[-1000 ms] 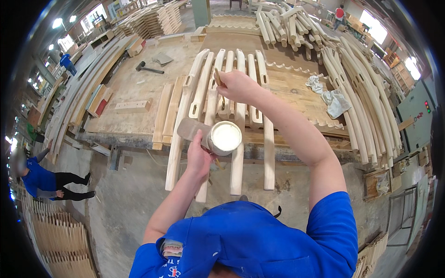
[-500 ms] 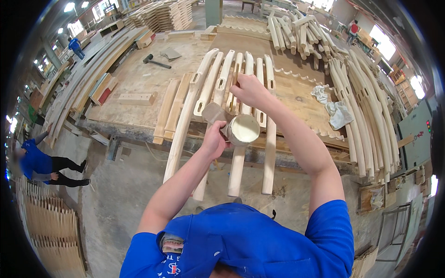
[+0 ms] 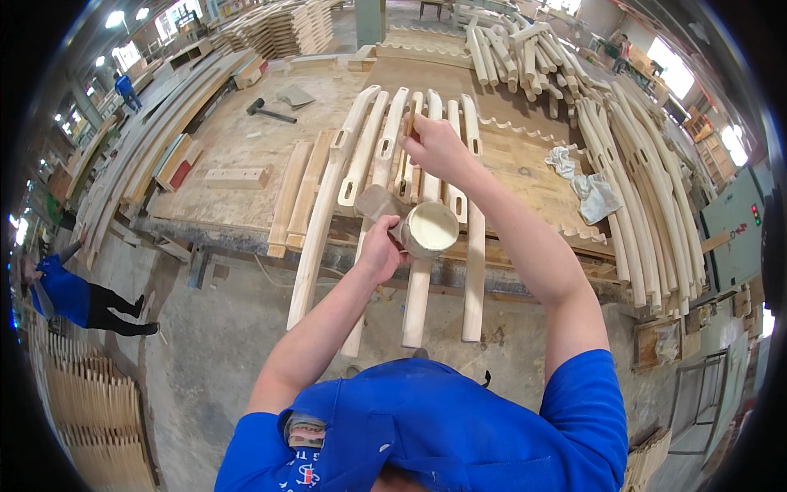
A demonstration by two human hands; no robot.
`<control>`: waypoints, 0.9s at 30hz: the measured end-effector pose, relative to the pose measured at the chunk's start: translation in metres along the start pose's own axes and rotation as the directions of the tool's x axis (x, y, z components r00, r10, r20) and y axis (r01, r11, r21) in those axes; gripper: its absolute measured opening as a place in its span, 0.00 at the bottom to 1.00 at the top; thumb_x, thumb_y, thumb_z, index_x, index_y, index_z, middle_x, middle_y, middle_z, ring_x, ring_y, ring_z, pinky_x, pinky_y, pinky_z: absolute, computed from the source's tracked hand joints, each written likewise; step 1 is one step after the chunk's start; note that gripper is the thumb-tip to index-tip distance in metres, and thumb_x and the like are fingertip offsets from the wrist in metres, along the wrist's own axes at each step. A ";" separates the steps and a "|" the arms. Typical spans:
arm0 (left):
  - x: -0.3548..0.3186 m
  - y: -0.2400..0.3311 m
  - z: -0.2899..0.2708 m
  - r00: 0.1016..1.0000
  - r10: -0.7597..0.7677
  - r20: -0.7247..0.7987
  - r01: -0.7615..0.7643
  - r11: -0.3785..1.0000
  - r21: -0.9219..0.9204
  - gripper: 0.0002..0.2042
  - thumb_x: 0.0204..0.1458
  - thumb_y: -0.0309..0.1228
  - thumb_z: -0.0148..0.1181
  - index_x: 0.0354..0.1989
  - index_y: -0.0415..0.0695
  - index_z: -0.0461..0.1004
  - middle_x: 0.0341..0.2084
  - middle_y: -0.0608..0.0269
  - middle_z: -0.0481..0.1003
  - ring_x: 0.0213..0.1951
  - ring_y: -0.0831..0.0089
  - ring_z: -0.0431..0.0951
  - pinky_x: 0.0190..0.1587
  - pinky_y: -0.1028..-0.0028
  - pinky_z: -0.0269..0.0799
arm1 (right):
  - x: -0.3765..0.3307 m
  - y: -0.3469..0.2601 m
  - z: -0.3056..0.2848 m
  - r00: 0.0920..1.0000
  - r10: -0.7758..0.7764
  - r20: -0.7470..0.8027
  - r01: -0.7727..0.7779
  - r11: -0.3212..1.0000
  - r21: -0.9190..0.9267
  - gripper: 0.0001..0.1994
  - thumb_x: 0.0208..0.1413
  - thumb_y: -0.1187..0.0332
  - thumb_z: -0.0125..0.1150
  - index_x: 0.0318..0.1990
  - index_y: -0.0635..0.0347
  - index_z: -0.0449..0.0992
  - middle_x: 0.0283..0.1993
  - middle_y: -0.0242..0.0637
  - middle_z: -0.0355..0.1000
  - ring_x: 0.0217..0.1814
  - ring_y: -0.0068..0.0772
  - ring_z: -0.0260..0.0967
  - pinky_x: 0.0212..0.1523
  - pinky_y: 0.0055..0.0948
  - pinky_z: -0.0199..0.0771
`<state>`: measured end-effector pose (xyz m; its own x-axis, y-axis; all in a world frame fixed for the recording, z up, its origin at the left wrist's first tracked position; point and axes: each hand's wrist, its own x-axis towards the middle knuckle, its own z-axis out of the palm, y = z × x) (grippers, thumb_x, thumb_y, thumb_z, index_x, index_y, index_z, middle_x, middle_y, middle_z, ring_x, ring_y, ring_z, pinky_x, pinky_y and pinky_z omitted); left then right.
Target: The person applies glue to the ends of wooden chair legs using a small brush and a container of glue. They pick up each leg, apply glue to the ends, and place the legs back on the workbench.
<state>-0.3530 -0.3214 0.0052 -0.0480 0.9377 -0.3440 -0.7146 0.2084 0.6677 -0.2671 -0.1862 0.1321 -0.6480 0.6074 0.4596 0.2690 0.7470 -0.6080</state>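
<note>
My left hand is wrapped round the side of a round cup of pale cream liquid, held above the near ends of the wooden pieces. A flat brownish flap sticks out beside the cup; whether it is joined to the cup I cannot tell. My right hand is closed on a thin brown stick, held over the row. Beneath both hands lie several long pale wooden legs with oval slots, side by side, some overhanging the bench's near edge. My right hand and forearm hide part of the row.
On the workbench lie a black mallet, a drilled wooden block and crumpled white cloths. Curved wooden pieces are stacked at the right. A person in blue stands at the left; stacked wood is lower left.
My right hand has shifted slightly up and left along the row with the stick. My left hand and the cup stay almost where they were. The person at the left has moved a little.
</note>
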 end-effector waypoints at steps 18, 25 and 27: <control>-0.033 0.015 0.005 0.984 0.160 -0.076 -0.164 0.985 -0.051 0.18 0.55 0.37 0.38 0.51 0.44 0.62 0.47 0.59 0.68 0.47 0.66 0.71 0.43 0.55 0.70 | -0.007 -0.029 -0.060 0.967 -0.028 0.252 0.006 0.996 0.089 0.06 0.51 0.71 0.57 0.31 0.65 0.71 0.25 0.36 0.71 0.29 0.25 0.69 0.32 0.25 0.70; -0.033 0.039 0.002 0.949 0.262 -0.174 -0.281 0.955 -0.094 0.22 0.56 0.36 0.35 0.61 0.50 0.56 0.54 0.58 0.64 0.53 0.63 0.68 0.49 0.56 0.68 | -0.033 -0.049 -0.075 1.000 0.005 0.002 -0.006 0.920 0.392 0.09 0.57 0.67 0.55 0.28 0.62 0.68 0.23 0.32 0.70 0.22 0.17 0.68 0.24 0.15 0.67; -0.028 0.040 0.006 0.942 0.283 -0.182 -0.305 0.947 -0.104 0.22 0.57 0.37 0.35 0.61 0.50 0.56 0.54 0.57 0.63 0.52 0.62 0.68 0.49 0.56 0.68 | -0.036 -0.043 -0.069 0.999 0.032 0.013 -0.034 0.968 0.250 0.09 0.57 0.67 0.55 0.28 0.62 0.68 0.23 0.33 0.70 0.22 0.17 0.68 0.22 0.16 0.67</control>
<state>-0.3762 -0.3373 0.0459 -0.3743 0.8915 -0.2551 -0.7348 -0.1174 0.6680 -0.2065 -0.2213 0.1866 -0.6483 0.6274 0.4314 0.1043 0.6344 -0.7660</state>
